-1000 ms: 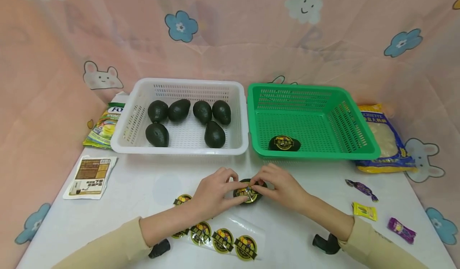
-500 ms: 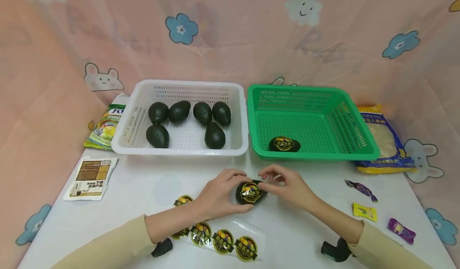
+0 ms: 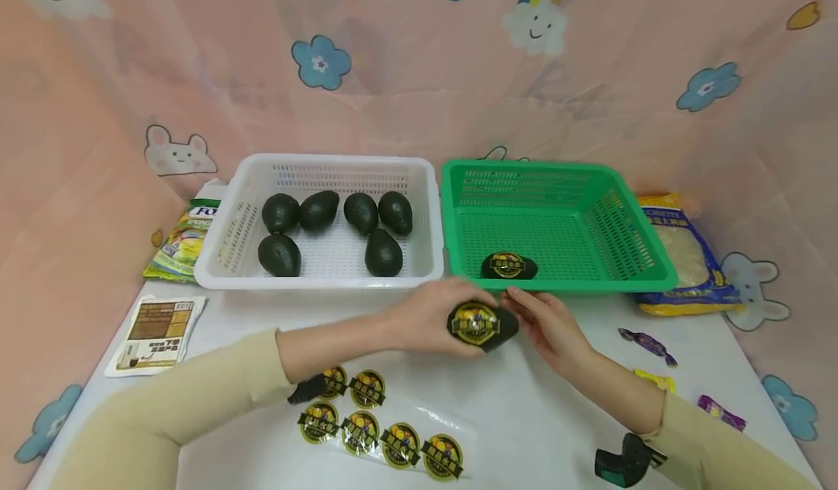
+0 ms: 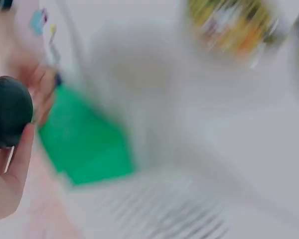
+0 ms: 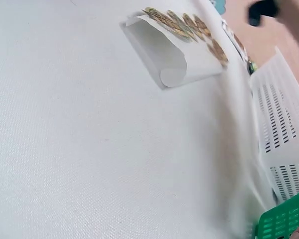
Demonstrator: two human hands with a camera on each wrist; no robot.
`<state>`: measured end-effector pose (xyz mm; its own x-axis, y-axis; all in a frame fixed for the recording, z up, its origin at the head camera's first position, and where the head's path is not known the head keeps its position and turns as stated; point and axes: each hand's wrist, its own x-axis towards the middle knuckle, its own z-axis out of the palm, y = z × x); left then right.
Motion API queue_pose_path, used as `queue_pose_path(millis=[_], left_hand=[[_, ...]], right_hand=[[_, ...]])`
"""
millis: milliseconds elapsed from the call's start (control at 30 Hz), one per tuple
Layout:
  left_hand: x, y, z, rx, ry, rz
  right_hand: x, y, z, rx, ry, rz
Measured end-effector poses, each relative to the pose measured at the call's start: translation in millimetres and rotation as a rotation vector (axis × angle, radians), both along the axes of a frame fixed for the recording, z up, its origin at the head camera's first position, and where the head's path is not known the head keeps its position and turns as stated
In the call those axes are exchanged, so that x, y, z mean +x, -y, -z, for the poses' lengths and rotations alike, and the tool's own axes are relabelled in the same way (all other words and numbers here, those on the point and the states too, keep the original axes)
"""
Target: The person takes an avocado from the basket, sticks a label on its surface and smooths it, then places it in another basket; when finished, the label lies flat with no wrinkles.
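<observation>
My left hand (image 3: 427,318) grips a dark green avocado (image 3: 504,328) between thumb and fingers, raised over the table just in front of the baskets. A round black-and-gold sticker (image 3: 476,323) lies on the side facing up. My right hand (image 3: 551,324) is just to the right, its fingers loosely bent beside the avocado's narrow end. From the left wrist view, the avocado (image 4: 10,112) shows a plain dark side, with the right hand (image 4: 37,87) behind it. Below the left forearm lies a clear sheet of round stickers (image 3: 419,416); the right wrist view shows its curled end.
A white basket (image 3: 321,283) holds several plain avocados. Beside it, a green basket (image 3: 589,285) contains one stickered avocado (image 3: 509,265). Food bags (image 3: 186,239) flank the baskets. A white packet (image 3: 156,336) lies left, wrapped candies (image 3: 648,346) right.
The right fingers have come off the sticker. The left hand has taken the avocado up, turning it and moving it rightward and toward the green basket. The right hand has shifted slightly right.
</observation>
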<state>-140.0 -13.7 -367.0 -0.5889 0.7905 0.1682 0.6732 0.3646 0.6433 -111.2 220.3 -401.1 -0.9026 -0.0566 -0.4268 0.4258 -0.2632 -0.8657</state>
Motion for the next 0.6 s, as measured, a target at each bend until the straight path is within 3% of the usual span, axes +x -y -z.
queue_pose_path(millis=[100,167,233,333,467,600], left_hand=[[-41.3,-17,-33.8,0.034,-0.016,0.065],[-71.1,-28,-46.9,-0.003,-0.034,0.103],[-98.1,-38,-51.7,-0.071,-0.037,0.131],[-128.1,-51,-46.8,-0.211,-0.032,0.136],[-145.7,-62,-30.3,-0.410,-0.008,0.087],[-144.8,-68,-23.4,-0.544,-0.037,0.027]], right_hand=[[-2.6,-1,0.8,-0.004,0.002,0.008],[-3.7,-1,1.9,0.001,-0.004,-0.004],[-5.0,-1,3.6,0.015,-0.010,-0.029],[-5.5,-2,5.9,0.023,-0.023,-0.062],[-4.7,-4,7.5,0.034,-0.033,-0.090],[-3.7,-7,6.3,0.043,-0.037,-0.077]])
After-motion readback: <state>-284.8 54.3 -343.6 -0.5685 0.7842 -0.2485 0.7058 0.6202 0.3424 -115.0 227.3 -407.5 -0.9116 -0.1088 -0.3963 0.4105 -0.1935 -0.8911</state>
